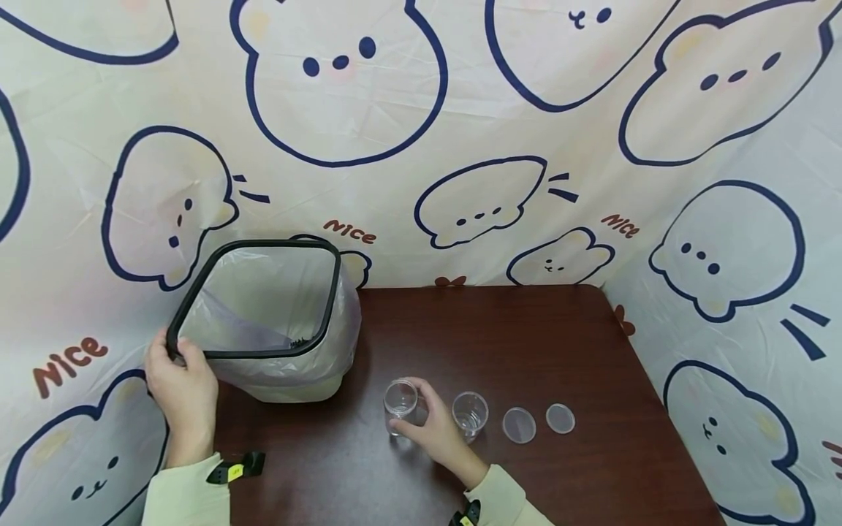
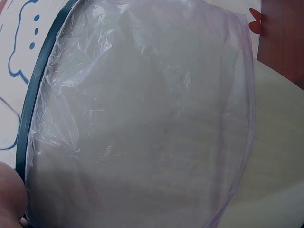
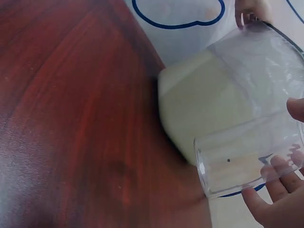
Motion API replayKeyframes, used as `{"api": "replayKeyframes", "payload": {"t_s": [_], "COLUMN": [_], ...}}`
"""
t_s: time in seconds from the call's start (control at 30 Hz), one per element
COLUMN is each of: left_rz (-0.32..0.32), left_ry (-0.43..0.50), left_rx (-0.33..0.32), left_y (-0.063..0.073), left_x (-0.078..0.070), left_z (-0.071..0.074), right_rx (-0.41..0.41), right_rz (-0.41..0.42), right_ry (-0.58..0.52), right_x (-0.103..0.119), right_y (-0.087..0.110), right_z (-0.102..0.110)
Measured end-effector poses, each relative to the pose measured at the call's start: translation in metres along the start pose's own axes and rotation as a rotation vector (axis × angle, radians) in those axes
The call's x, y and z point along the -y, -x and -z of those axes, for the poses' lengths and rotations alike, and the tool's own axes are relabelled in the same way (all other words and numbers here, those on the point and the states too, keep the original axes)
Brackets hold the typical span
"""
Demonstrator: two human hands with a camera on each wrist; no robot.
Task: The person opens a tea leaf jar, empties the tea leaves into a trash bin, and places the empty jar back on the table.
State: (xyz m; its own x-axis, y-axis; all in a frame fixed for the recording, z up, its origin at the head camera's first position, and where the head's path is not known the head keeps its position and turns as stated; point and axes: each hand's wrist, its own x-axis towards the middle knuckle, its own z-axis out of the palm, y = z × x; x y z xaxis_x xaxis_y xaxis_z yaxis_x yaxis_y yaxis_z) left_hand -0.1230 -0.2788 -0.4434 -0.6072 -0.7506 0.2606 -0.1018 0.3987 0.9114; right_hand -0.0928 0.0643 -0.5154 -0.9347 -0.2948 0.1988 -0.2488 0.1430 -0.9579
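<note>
At the left of the head view my left hand (image 1: 184, 398) grips the dark rim (image 1: 263, 354) of a pale trash bin (image 1: 299, 392) at its near left corner. A translucent plastic liner (image 2: 142, 123) covers the bin's upper part and fills most of the left wrist view. Beside the bin, my right hand (image 1: 439, 432) holds a clear plastic jar (image 1: 400, 402) between thumb and fingers. In the right wrist view this jar (image 3: 237, 164) has no lid. Just right of that hand stands a second clear, uncovered jar (image 1: 470, 413).
Two clear round lids, a nearer lid (image 1: 519, 425) and a farther lid (image 1: 560, 418), lie on the brown table (image 1: 487, 329) to the right of the jars. Behind the table hangs a cartoon-printed curtain (image 1: 388, 197). Something small and dark (image 1: 299, 342) shows inside the bin.
</note>
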Motion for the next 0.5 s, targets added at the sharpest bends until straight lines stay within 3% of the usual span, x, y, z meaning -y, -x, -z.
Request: {"api": "replayKeyframes", "payload": {"t_s": [0.33,0.5], "left_rz": [-0.012,-0.012], "left_ry": [-0.003,-0.006], "left_rx": [-0.002,-0.003], "left_y": [0.000,0.000], "left_x": [0.002,0.003], "left_z": [0.000,0.000], "right_rx": [-0.013,-0.029], "right_rz": [-0.022,-0.018], "right_ry": [0.020,0.046], "right_x": [-0.012,-0.033], "right_y": [-0.001,0.000], "right_z": [-0.005,-0.011]}}
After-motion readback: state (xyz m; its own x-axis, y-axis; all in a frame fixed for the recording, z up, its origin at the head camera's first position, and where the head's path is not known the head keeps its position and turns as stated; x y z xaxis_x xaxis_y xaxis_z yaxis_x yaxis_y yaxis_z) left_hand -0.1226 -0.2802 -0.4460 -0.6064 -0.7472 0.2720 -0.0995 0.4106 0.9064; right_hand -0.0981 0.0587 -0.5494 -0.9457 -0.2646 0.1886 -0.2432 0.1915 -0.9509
